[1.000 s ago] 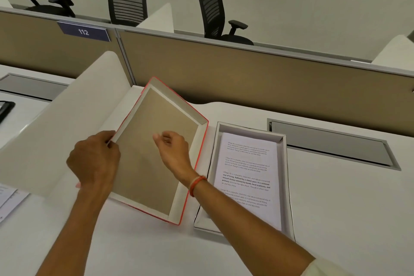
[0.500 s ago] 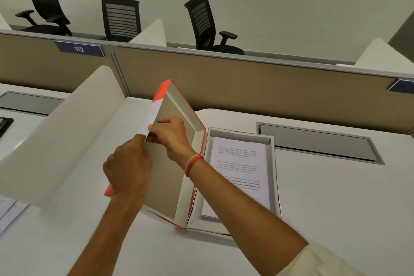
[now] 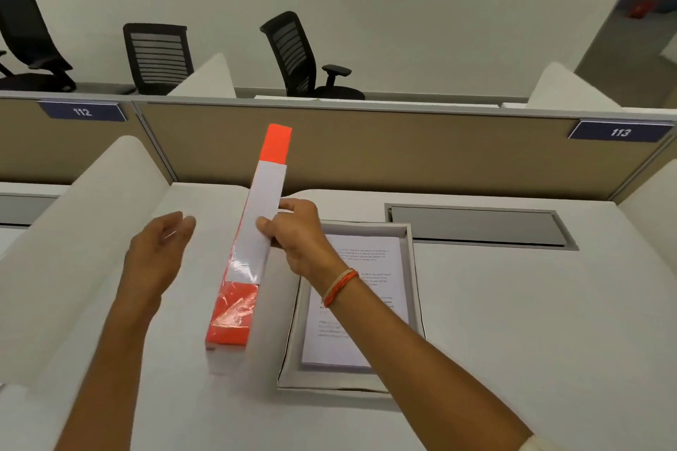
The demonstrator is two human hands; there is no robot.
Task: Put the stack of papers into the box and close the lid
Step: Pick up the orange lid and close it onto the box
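The orange lid with a white label stands on its long edge on the desk, seen edge-on, just left of the box. My right hand grips its upper edge at the white label. My left hand hovers open to the lid's left, not touching it. The open white box lies flat to the right, under my right forearm. The stack of printed papers lies inside it.
A curved white divider rises on the left. A tan partition with number plates 112 and 113 runs along the desk's far edge. A grey cable hatch sits behind the box. Black office chairs stand beyond.
The lid has swung up from lying open-side-up to standing on edge. My left hand let go of it and moved off to the left. My right hand keeps hold.
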